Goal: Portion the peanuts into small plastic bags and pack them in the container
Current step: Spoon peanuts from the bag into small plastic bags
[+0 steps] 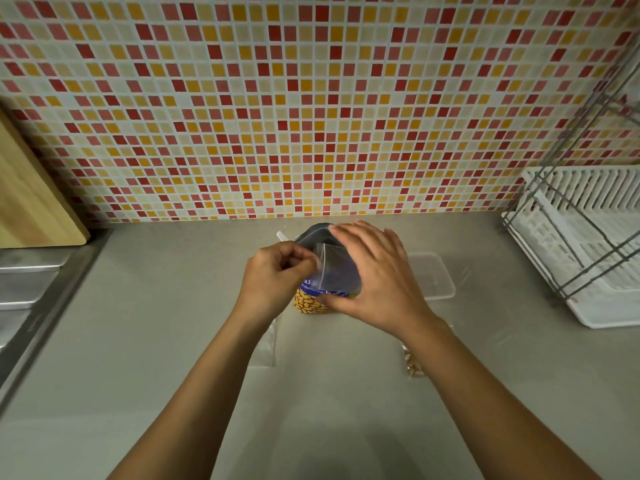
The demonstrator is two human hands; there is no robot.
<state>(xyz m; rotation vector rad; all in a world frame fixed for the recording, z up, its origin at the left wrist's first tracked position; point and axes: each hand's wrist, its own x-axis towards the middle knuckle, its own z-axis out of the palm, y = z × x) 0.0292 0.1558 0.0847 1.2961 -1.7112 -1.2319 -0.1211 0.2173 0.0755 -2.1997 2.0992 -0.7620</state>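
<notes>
A big peanut bag [310, 303] with a blue label stands open on the grey counter, its peanuts showing through the clear bottom. In front of its mouth I hold a small clear plastic bag [334, 268]. My left hand [273, 275] pinches that bag's top left edge. My right hand [374, 271] grips its right side, thumb at the lower edge. A clear plastic container [433, 277] sits just right of my right hand. A filled small bag of peanuts [414, 365] lies partly hidden under my right forearm. Spare empty bags [265, 344] lie under my left forearm.
A white dish rack with a wire frame [581, 244] fills the right side. A steel sink edge [31, 306] runs along the left, with a wooden board [31, 199] leaning above it. The tiled wall [311, 116] rises directly behind the peanut bag.
</notes>
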